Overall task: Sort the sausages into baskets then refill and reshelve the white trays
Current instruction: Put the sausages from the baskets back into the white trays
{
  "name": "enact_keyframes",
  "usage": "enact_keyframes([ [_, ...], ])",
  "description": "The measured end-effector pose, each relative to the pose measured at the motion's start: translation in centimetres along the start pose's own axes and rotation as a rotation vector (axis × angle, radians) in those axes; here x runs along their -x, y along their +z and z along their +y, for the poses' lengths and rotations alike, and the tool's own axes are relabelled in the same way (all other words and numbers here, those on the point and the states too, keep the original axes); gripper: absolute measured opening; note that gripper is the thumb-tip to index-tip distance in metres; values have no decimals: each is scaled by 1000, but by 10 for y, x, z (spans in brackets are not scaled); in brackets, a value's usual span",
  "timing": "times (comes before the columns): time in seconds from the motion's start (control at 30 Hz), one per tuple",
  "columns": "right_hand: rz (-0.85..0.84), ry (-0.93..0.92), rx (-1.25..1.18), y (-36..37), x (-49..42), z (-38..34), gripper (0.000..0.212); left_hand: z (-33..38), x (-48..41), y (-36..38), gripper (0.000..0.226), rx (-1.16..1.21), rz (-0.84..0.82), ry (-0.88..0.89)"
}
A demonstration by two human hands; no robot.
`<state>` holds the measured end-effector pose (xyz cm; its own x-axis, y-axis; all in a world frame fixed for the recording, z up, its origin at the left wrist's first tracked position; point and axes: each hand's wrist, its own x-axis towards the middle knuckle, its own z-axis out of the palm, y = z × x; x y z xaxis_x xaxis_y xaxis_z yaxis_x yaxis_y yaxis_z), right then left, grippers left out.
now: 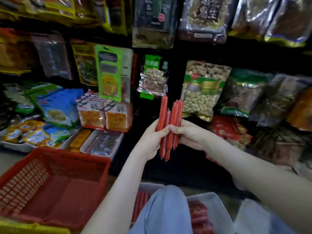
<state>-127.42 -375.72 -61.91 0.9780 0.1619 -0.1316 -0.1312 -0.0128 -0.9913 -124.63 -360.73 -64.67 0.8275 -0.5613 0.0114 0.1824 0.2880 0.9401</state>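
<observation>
- Left hand (151,139): closed round one share of the red sausages (163,115), fingers curled across their lower half.
- Right hand (190,135): closed round the other share, just beside the left. The fingertips of the two hands meet in the middle of the bundle.
- Orientation: the long axis of the sausages stands close to upright. The tops rise well above both hands and the lower ends hang below the fingers.
- Red basket (70,159): below and out to the side of the left hand, well apart from it, with its mouth upward. The left hand is the nearer; the right would have to cross over to reach it.
- White tray (217,205): directly beneath the hands, partly hidden behind a knee (165,208), with more sausages lying in it.
- Assessment: sorting is in hand and the bundle appears to be in the middle of being divided. To drop cleanly into the basket, the upright sausages would need laying over flat.
- Risk: a loosely held sausage could slip out downward.
</observation>
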Motion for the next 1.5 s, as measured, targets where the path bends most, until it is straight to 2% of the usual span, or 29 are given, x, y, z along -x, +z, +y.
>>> enact_keyframes([
  [0.17,267,69,-69,-69,60,48,35,-68,-31,72,29,55,-152,-209],
  [0.3,468,160,-183,-128,111,94,43,-126,-47,135,27,105,-187,-421],
  [0.4,608,191,-267,-172,151,134,24,-175,-62,183,26,94,-231,-559],
  [0.57,875,304,-367,-235,220,220,18,-281,-77,262,23,-46,-290,-790],
  [0.67,1046,409,-426,-270,251,293,4,-352,-83,290,22,-130,-263,-933],
  [0.77,1167,506,-518,-301,273,365,7,-419,-89,296,21,-262,-191,-985],
  [0.83,1234,536,-619,-317,281,408,13,-459,-94,295,18,-374,-139,-944],
  [0.9,1282,540,-707,-330,283,443,7,-495,-101,293,18,-522,-137,-863],
  [1.03,1276,537,-764,-352,285,489,4,-550,-120,301,24,-656,-237,-799],
  [1.17,1164,642,-724,-356,300,519,6,-577,-133,312,22,-743,-339,-830],
  [1.23,1079,749,-711,-352,315,532,12,-579,-134,305,23,-779,-381,-892],
  [1.33,834,922,-698,-334,333,544,12,-578,-117,289,26,-743,-455,-1016],
  [1.4,770,936,-708,-326,333,548,13,-583,-104,284,23,-748,-416,-984],
  [1.5,881,797,-781,-332,313,554,16,-587,-96,280,18,-654,-295,-925],
])
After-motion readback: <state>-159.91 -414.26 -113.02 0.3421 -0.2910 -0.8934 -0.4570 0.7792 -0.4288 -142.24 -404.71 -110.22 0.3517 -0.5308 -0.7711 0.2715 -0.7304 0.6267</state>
